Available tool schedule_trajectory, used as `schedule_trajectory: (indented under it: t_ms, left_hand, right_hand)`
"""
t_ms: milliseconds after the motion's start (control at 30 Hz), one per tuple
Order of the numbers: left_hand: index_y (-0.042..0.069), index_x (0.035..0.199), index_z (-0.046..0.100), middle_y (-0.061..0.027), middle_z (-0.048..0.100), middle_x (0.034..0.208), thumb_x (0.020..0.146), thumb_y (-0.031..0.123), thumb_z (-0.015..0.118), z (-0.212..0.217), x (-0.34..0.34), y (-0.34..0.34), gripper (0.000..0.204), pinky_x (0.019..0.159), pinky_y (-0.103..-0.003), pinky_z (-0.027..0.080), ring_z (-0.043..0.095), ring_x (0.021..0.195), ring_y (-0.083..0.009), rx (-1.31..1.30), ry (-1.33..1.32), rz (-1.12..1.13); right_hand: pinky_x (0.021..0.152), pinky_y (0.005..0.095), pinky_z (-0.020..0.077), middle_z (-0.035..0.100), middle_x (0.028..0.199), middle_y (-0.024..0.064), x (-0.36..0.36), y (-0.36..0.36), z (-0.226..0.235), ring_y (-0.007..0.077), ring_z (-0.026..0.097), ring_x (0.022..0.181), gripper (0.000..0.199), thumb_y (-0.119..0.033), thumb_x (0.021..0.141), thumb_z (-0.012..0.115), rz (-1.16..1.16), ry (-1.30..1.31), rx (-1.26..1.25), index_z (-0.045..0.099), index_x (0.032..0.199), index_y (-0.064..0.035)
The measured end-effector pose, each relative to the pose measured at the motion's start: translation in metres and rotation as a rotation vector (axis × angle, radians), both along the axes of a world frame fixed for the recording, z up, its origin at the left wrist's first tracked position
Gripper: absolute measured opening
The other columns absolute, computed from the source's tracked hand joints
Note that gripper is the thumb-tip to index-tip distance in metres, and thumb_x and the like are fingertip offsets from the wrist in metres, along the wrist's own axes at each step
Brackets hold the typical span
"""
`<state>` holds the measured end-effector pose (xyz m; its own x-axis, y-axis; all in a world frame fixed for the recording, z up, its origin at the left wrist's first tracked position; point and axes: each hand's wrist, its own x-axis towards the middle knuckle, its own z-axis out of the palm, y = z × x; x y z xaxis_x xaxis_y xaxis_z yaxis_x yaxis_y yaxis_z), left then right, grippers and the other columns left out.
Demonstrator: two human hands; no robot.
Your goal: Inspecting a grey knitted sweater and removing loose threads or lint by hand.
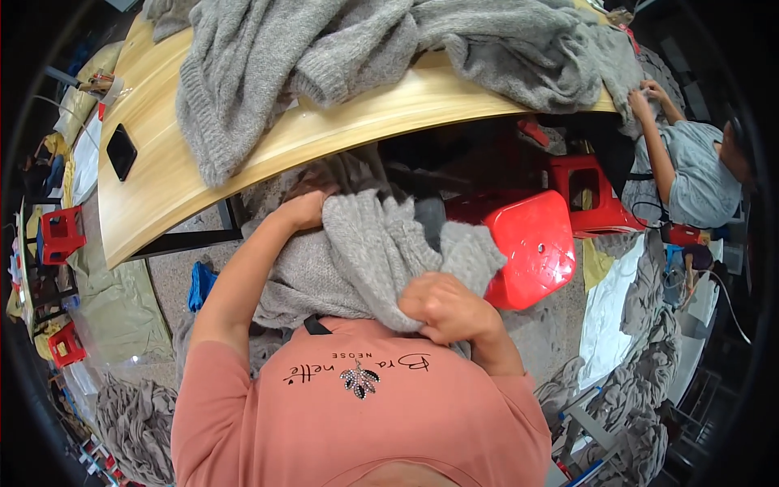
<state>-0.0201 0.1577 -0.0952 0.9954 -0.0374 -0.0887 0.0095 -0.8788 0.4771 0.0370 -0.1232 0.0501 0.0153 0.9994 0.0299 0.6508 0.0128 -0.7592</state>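
A grey knitted sweater (369,252) lies bunched in my lap, below the edge of the wooden table (162,170). My left hand (304,207) grips its far upper edge, fingers buried in the knit. My right hand (446,308) is closed on a fold of the same sweater close to my chest. Its lower part hangs down out of sight between my arms. More grey knitwear (324,57) is piled across the tabletop beyond it.
A red plastic stool (531,243) stands right of my knees, another red stool (588,191) behind it. A seated person (694,174) at the right handles grey knitwear. A black phone (121,151) lies on the table's left. Grey knit piles (641,390) cover the floor.
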Motion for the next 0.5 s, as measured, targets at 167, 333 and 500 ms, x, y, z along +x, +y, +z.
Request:
schedule_trajectory:
  t_ms: [167,333,500]
  left_hand:
    - [0.009,0.068,0.058,-0.0161,0.059,0.066,0.066,0.025,0.06,0.062,-0.03,-0.007,0.017,0.06,-0.043,0.047,0.058,0.066,-0.0358,0.126,0.022,0.113]
    - [0.007,0.072,0.059,-0.0156,0.059,0.07,0.053,0.013,0.064,0.222,-0.13,-0.008,0.021,0.057,-0.037,0.043,0.058,0.068,-0.0324,-0.252,0.297,-0.058]
    - [0.0,0.087,0.057,-0.0188,0.057,0.066,0.055,0.021,0.068,0.156,-0.18,-0.046,0.041,0.057,-0.035,0.044,0.058,0.065,-0.0337,-0.982,0.723,0.423]
  right_hand:
    - [0.055,0.0421,0.0418,0.052,0.062,0.012,0.006,-0.043,0.006,0.0322,0.054,0.064,0.01,-0.003,0.051,0.054,-0.169,-0.151,-0.16,0.048,0.059,-0.0038]
    - [0.054,0.0411,0.0429,0.054,0.061,0.0117,-0.002,-0.054,0.003,0.031,0.056,0.063,0.011,0.0,0.053,0.053,-0.427,-0.374,-0.318,0.052,0.062,-0.0048]
    - [0.056,0.0418,0.0418,0.053,0.066,0.0112,0.003,-0.047,0.0,0.0323,0.055,0.069,0.018,-0.001,0.053,0.054,-0.269,-0.248,-0.325,0.053,0.071,-0.0041]
